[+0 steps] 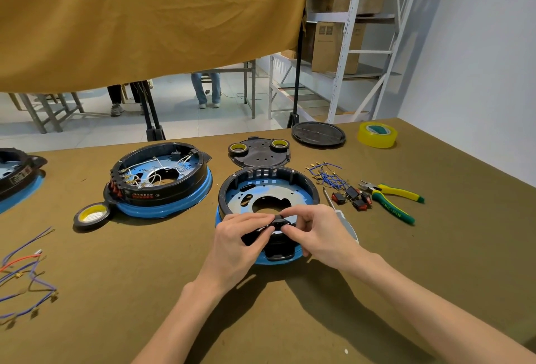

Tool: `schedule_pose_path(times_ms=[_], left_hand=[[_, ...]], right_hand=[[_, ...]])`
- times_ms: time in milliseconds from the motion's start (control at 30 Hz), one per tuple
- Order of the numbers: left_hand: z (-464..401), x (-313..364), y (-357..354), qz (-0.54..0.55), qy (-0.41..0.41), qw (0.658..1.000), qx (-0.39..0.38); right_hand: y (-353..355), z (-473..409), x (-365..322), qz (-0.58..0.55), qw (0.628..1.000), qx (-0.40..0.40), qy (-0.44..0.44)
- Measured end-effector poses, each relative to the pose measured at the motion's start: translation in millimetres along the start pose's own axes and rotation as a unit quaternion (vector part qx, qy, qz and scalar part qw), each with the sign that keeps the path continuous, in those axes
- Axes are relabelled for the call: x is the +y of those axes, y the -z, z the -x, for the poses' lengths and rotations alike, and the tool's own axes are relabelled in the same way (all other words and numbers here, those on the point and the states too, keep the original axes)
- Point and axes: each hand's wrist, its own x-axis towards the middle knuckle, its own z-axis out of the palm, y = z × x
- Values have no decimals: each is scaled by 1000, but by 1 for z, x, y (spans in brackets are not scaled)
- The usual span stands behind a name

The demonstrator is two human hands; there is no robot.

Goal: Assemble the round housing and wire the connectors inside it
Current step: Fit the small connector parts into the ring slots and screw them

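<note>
Both hands' fingers point(268, 228) pinching a small black part point(280, 220) at housing point(268, 189) rim. Could slip or seat crooked if pressed unevenly.

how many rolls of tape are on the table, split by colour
black rolls of tape: 3
yellow rolls of tape: 1
total: 4
</note>
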Motion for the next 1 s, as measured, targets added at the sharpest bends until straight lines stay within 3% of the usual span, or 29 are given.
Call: schedule_pose_path(times_ms=[467, 700, 733, 800, 867, 900, 1000], left_hand=[[5, -6, -4, -52, -54, 997, -15], [7, -9, -6, -84, -51, 995, -33], [8, -9, -6, -87, -46, 995, -24], [8, -11, -5, -89, -26, 996, 1], [10, -12, -2, -81, -2, 997, -2], [10, -14, -1, -81, 3, 997, -12], [12, -21, 4, -105, -10, 994, -34]], right_hand=[[-9, 8, -1, 86, 995, 28, 40], [6, -1, -8, 72, 996, -51, 20], [10, -5, -11, 53, 998, -33, 22], [16, -22, -21, 30, 996, 85, 25], [10, -41, -31, 76, 982, 175, 11], [3, -49, -36, 116, 978, 176, 1], [-29, -53, -35, 257, 963, 83, -29]])
